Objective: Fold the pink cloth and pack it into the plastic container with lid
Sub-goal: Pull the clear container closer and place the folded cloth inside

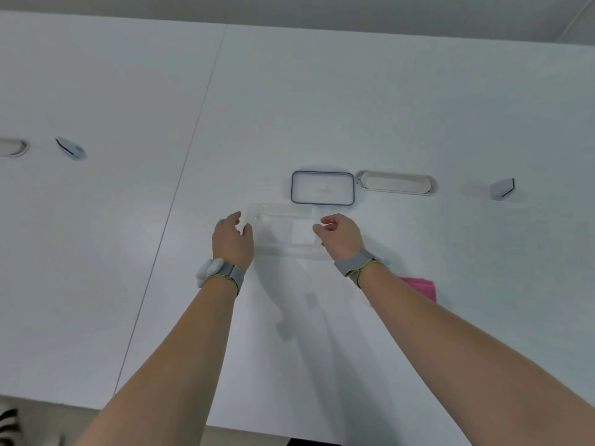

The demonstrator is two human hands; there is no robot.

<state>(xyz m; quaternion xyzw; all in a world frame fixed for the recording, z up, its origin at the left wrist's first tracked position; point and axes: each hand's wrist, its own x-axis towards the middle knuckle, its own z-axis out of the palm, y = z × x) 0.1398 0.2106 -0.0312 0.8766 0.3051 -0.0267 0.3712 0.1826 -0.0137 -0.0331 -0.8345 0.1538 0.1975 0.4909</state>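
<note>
at the centre of the frame our left hand (232,238) and right hand (339,235) flank the clear plastic container (285,230) on the white table (322,98), fingers loosely curled; whether they actually touch its ends we cannot tell. the lid (322,188) lies flat just above it. the pink cloth (420,287) sits at lower right, partly hidden under our right forearm.
</note>
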